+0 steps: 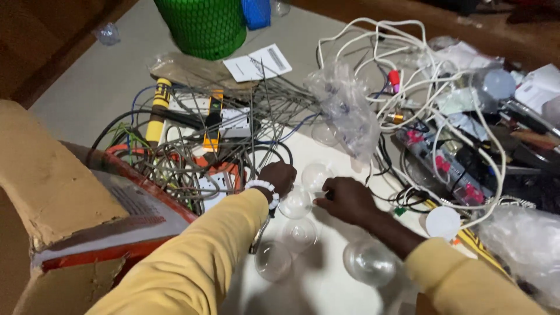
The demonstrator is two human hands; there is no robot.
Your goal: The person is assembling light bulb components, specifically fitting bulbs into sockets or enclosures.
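Working over a white sheet [326,291] on the floor, both hands are meeting near the middle of the view. Left hand [279,177] is curling closed, fingers folded inward; what they are pinching is hidden, so I cannot tell the grip for certain. A white bead bracelet [263,188] is sitting on that wrist. Right hand [345,200] is resting at 3 o'clock from the left, fingers drawn together on something small and dark that is too small to make out.

Clear plastic domes are lying around the hands:
- one dome [296,202] is sitting between the two hands, touching or nearly touching the left fingers
- a second dome [315,175] is lying at 12 o'clock from the right hand
- a third [299,233] and a fourth [272,260] are lying at 6 o'clock from the left hand
- a larger clear globe [369,262] is lying at 5 o'clock from the right hand, under the forearm

Tangled grey and dark wires [192,157] are sprawling at 10 o'clock from the left hand. White cables [408,76] are looping at 1 o'clock. A green mesh basket [204,26] is standing at 12 o'clock, far edge.
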